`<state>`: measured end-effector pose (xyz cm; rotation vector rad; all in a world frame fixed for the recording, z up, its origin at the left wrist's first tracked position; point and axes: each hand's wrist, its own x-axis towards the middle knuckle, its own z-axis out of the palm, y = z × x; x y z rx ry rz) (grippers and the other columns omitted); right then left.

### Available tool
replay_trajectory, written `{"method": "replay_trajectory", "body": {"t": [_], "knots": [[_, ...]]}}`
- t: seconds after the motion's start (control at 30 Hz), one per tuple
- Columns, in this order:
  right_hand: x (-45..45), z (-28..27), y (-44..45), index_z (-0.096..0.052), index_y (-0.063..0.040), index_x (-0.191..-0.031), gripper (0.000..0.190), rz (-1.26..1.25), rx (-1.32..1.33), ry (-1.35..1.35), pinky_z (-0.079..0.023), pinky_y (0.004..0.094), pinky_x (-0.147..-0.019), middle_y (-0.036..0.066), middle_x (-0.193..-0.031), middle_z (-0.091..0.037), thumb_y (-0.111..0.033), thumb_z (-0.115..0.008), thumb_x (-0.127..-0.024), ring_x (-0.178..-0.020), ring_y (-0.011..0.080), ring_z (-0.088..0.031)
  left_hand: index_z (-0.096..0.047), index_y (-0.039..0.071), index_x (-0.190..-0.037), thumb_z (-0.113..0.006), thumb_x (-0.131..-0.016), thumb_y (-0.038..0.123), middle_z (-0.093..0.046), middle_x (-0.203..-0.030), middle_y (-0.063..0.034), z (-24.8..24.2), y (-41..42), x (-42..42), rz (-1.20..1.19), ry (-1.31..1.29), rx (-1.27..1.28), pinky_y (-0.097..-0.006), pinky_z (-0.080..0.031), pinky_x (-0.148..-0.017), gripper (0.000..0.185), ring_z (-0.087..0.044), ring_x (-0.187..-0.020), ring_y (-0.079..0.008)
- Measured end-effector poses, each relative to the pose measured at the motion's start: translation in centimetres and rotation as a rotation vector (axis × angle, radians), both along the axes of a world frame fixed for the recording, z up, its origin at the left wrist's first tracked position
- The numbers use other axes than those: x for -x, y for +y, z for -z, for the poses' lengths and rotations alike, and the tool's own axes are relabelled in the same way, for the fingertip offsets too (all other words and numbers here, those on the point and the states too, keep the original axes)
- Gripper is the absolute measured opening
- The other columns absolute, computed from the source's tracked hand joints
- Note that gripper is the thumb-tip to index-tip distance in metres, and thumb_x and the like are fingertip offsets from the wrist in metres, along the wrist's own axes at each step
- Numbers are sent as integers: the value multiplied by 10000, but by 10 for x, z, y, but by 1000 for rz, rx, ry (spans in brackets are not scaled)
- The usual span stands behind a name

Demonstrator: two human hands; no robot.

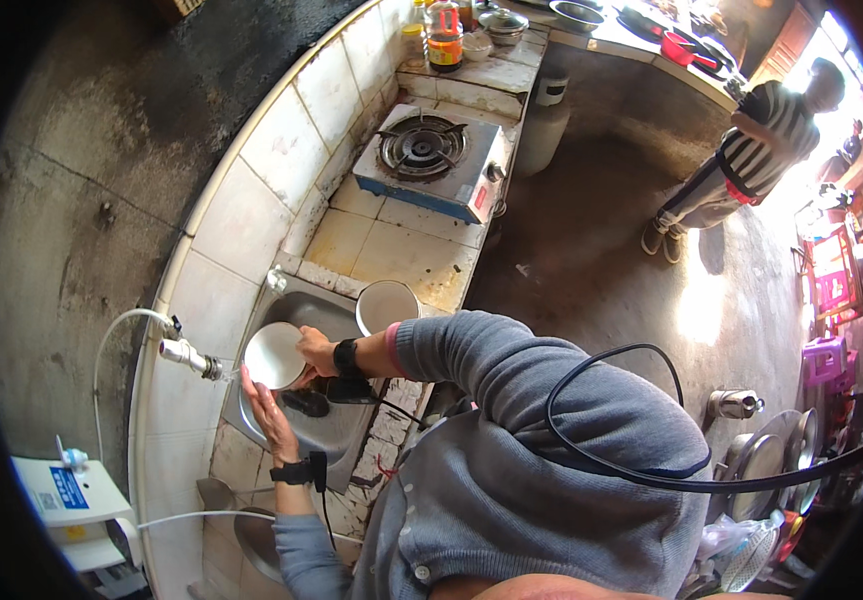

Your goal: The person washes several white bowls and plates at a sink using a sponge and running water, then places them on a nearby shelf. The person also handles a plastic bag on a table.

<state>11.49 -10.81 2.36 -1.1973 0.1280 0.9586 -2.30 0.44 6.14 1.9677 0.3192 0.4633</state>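
A white bowl (274, 356), tilted, is held over the steel sink (347, 435) near a wall tap (192, 358) with a little water coming from it. My right hand (317, 351) grips the bowl's side nearer to me. My left hand (269, 412) supports its lower side with the fingers along the wall of the bowl. Another white bowl or pot (386, 306) stands at the sink's upper edge, partly behind my right forearm. A dark object (305, 403) lies in the sink below my hands; its kind is unclear.
A gas stove (431, 161) stands on the tiled counter beyond the sink. Bottles (445, 37) and a lidded pot (505, 24) are farther off. A gas cylinder (544, 124) is under the counter. A person (761, 142) stands on the floor. Black cables hang near my arms.
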Motion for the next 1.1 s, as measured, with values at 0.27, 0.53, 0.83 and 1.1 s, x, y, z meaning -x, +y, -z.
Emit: {"method": "replay_trajectory", "body": {"t": [0.27,0.53,0.83,1.1], "knots": [[24,29,7,-599,18,-1081,297,-419,-589,447,-552,414,-829,181,-1026,-650,49,-641,-789,-964,329,-629,-316,26,-1436,-324,-989,488,-404,-1422,-180,-23,27,-32,383,-109,701,-436,-305,-1094,643,-419,-1287,-303],[10,42,-3,-586,-24,-1059,436,-376,-386,202,-377,247,-439,100,-874,-649,-296,-779,-779,-644,180,-597,-474,88,-1270,-399,-973,528,-567,-1199,-90,16,-16,-21,-31,-160,1139,-415,-531,-819,536,-608,-1008,-241],[14,4,-1,-519,-22,-1168,321,-93,30,50,-400,233,-439,105,-910,-608,-136,-605,-881,-637,160,-582,-541,69,-1082,-566,-897,556,-570,-1047,-60,17,-13,-10,-202,-148,790,-329,-486,-852,522,-559,-940,-117],[12,-24,5,-487,-48,-1255,410,-127,121,-490,-522,367,-661,123,-1074,-576,-150,-511,-859,-922,234,-576,-493,33,-1252,-518,-964,285,-612,-1127,-110,-4,-5,-8,-165,-80,916,-377,-555,-828,383,-622,-1021,-220]]}}
